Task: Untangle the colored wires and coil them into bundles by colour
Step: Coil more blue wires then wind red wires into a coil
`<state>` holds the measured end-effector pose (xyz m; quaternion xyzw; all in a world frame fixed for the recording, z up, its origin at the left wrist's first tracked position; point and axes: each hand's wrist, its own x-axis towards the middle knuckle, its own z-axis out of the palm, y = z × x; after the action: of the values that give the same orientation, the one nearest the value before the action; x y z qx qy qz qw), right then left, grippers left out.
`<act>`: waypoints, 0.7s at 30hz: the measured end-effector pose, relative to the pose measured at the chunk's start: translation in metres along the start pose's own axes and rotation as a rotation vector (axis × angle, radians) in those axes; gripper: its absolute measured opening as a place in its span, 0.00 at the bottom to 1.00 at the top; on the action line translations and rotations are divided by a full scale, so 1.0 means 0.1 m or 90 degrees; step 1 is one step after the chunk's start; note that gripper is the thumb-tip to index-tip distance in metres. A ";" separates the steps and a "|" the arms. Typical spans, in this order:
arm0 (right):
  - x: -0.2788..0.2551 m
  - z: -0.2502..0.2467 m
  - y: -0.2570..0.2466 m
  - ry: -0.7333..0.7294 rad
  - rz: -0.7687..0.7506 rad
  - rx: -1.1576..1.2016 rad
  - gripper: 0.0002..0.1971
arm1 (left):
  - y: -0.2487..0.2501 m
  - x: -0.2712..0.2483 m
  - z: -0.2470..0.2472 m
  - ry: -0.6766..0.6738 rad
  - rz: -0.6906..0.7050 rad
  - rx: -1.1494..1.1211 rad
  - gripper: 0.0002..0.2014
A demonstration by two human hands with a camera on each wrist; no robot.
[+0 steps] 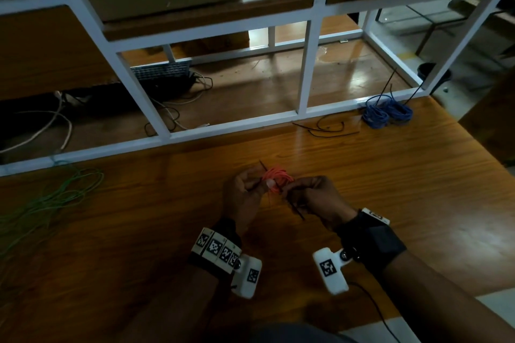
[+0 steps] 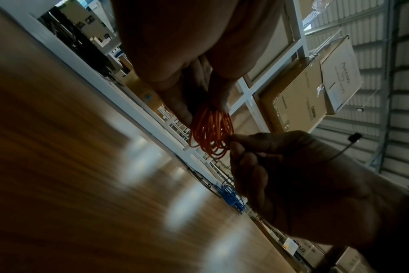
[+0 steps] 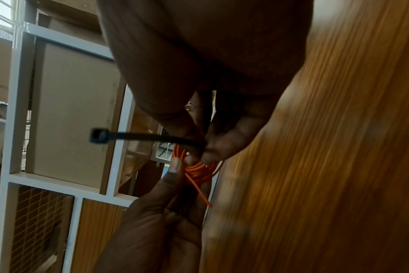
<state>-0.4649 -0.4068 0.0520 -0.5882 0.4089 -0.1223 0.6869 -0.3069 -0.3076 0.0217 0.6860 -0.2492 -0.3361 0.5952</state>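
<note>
Over the middle of the wooden table, both hands hold a small orange wire coil. My left hand pinches the top of the orange coil between thumb and fingers. My right hand pinches a black cable tie right at the orange coil. The tie's head end sticks out toward me, and a thin black tip shows above the coil. A loose orange wire end hangs from the coil. Blue coiled bundles lie at the far right. Loose green wire sprawls at the left.
A white metal frame runs along the table's far edge. Loose black cable ties lie beside the blue bundles. Behind the frame are white cables and a dark device. Cardboard boxes stand higher up.
</note>
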 end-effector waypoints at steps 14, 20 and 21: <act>-0.06 -0.06 0.07 -0.056 -0.004 0.010 0.09 | 0.04 0.10 -0.01 -0.003 -0.061 -0.052 0.14; -0.17 -0.13 0.18 -0.080 -0.062 0.106 0.11 | 0.07 0.14 -0.01 0.008 -0.059 -0.107 0.12; -0.18 -0.12 0.19 -0.065 -0.085 0.111 0.11 | 0.05 0.15 0.00 0.005 -0.061 -0.112 0.13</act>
<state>-0.4908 -0.3990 0.0422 -0.5574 0.3211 -0.1731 0.7458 -0.2972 -0.3194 0.0247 0.6436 -0.1834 -0.3819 0.6373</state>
